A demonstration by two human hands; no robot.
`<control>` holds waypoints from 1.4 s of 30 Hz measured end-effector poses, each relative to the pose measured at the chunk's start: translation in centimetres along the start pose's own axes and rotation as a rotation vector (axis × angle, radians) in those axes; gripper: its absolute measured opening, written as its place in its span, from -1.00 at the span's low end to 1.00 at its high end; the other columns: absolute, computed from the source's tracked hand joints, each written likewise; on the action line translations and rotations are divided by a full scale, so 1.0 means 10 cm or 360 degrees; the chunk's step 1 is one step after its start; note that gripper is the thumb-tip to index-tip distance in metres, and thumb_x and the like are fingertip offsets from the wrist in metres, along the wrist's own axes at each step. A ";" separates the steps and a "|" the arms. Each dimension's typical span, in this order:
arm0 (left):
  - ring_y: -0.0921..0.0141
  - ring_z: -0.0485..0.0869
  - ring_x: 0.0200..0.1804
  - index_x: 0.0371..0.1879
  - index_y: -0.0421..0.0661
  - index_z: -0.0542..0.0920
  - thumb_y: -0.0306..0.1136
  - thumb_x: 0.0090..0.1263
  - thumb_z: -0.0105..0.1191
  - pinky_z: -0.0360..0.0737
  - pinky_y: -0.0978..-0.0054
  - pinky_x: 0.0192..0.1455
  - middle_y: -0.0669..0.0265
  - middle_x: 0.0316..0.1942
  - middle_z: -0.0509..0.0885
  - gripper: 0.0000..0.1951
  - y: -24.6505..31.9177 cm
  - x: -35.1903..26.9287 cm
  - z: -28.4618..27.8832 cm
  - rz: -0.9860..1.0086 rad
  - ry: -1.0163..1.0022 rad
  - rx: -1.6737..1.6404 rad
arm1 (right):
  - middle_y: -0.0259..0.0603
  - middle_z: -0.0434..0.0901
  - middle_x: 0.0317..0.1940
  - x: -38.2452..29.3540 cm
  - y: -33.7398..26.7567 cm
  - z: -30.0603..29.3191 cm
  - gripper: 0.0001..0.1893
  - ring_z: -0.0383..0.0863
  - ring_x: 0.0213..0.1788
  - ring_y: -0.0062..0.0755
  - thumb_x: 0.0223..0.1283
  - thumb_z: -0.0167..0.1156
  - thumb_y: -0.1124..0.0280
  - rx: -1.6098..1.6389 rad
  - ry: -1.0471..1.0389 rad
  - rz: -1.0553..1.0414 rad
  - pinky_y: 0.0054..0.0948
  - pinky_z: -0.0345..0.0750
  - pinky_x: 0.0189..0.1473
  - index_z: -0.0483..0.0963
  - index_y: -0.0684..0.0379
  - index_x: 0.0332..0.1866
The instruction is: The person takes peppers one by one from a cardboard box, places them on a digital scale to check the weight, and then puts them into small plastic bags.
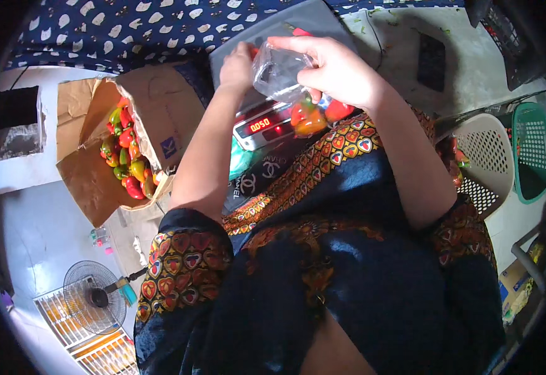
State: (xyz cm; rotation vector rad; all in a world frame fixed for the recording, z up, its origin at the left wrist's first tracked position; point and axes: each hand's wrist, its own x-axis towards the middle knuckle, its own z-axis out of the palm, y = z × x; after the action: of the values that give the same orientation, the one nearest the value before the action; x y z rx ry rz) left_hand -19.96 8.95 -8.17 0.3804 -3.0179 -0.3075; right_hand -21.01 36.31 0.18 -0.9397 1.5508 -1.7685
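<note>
A clear plastic bag [280,70] hangs from my right hand [336,70], pinched with the fingers at its rim. My left hand [236,68] is at the bag's left side, with a bit of something red at its fingertips; whether it grips that or the bag is hidden. Both hands are over the grey tray [287,18] of a digital scale, whose lit red display [260,124] faces me. Several red, orange and green peppers [309,123] lie beside the display, below my right hand. Part of a red thing shows on the tray behind my right hand.
An open brown paper bag [78,159] at the left holds many small peppers [125,154]. On the right stand a beige perforated basket [484,140] with peppers beside it, and a green basket [533,154]. A fan [96,297] stands at lower left; a dark crate [512,42] is at upper right.
</note>
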 end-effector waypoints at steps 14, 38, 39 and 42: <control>0.46 0.65 -0.26 -0.05 -0.25 0.51 -0.47 0.11 0.22 0.58 0.52 -0.19 0.30 -0.31 0.68 -0.61 1.25 -0.72 -0.94 0.0237 -0.1044 -0.0813 | -0.25 0.53 -0.36 -0.01 0.08 0.15 -0.28 0.43 -0.55 -0.67 0.00 0.00 0.75 -0.0253 -0.0036 -0.0054 -0.63 0.43 -0.50 0.21 0.13 0.39; 0.23 0.63 -0.11 -0.11 -0.10 0.57 -0.22 0.43 -0.10 0.56 0.30 -0.07 0.14 -0.22 0.65 -0.73 1.23 -0.73 -0.25 0.0887 -0.0731 0.0032 | -0.26 0.56 -0.47 -0.04 0.01 -0.05 -0.33 0.44 -0.64 -0.65 -0.04 -0.06 0.72 -0.0282 -0.0057 0.0114 -0.67 0.46 -0.52 0.38 0.01 0.29; 0.20 0.62 -0.09 -0.09 -0.10 0.57 -0.20 0.44 -0.12 0.56 0.28 -0.07 0.13 -0.22 0.65 -0.72 1.28 -0.79 -0.54 0.0806 -0.0831 0.0091 | -0.26 0.56 -0.47 -0.07 -0.02 -0.06 -0.33 0.44 -0.64 -0.65 -0.04 -0.06 0.72 -0.0288 -0.0051 0.0103 -0.67 0.46 -0.52 0.38 0.01 0.29; 0.16 0.60 -0.03 -0.09 -0.07 0.58 -0.14 0.41 -0.06 0.47 0.21 0.06 0.11 -0.26 0.67 -0.70 1.41 -1.10 -1.31 0.0351 -0.0883 0.0000 | -0.41 0.46 -0.60 -0.15 -0.09 0.00 -0.38 0.38 -0.67 -0.73 -0.04 -0.13 0.71 -0.0072 -0.0026 -0.0042 -0.72 0.41 -0.56 0.46 0.07 0.22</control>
State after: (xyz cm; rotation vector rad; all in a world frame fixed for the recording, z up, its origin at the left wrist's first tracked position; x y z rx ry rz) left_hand -11.22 22.72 6.95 -0.0581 -3.5515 -0.4607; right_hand -20.13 37.60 0.89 -0.9983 1.5810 -1.7458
